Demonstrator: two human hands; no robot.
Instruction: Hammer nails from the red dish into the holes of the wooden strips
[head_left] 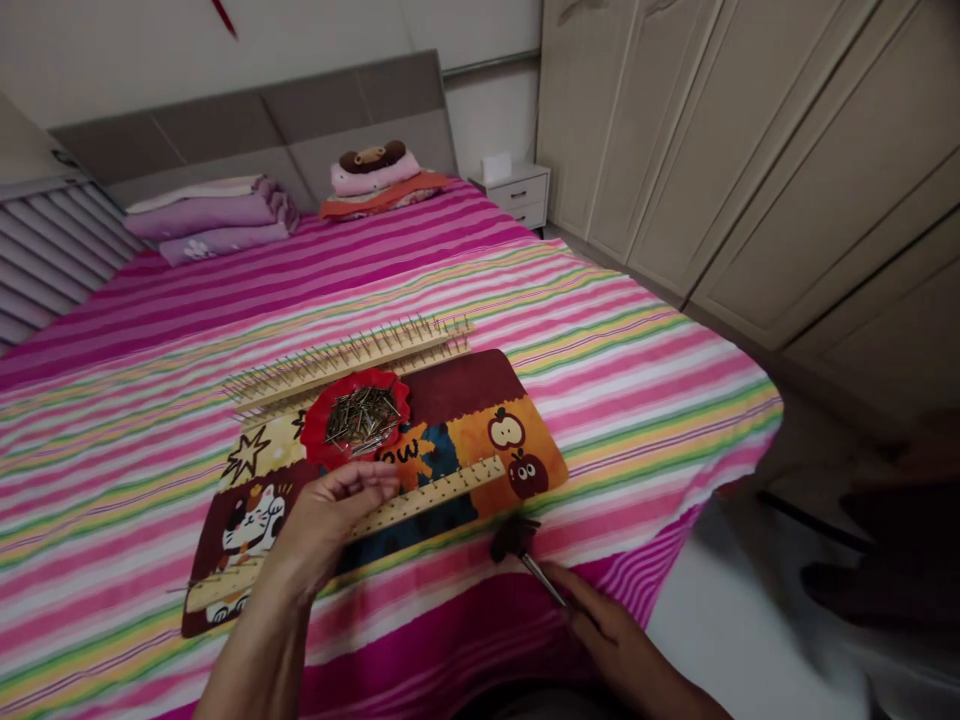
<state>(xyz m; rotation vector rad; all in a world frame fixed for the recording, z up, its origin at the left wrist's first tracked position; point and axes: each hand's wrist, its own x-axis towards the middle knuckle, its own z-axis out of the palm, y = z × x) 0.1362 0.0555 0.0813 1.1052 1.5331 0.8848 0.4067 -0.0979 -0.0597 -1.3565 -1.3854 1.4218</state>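
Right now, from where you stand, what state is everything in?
Left hand: fingers drawn together at the near strip; anything pinched is unclear
Right hand: closed around the hammer
Hammer: held, head near the mat
Near strip: studded with nails, partly hidden
Far strips: bristling with nails
Red bowl: upright, heaped with loose nails
Mat: spread flat
Purple bedding: folded
Nightstand drawers: shut
Wardrobe doors: shut

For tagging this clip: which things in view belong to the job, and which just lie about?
Job:
black-headed metal hammer in the right hand
pale wooden studded strip by the left hand
red scalloped bowl of metal nails
nail-studded wooden strips behind it
multicoloured printed mat

Lying about:
folded lilac bedding
folded pink and orange bedding
small white box
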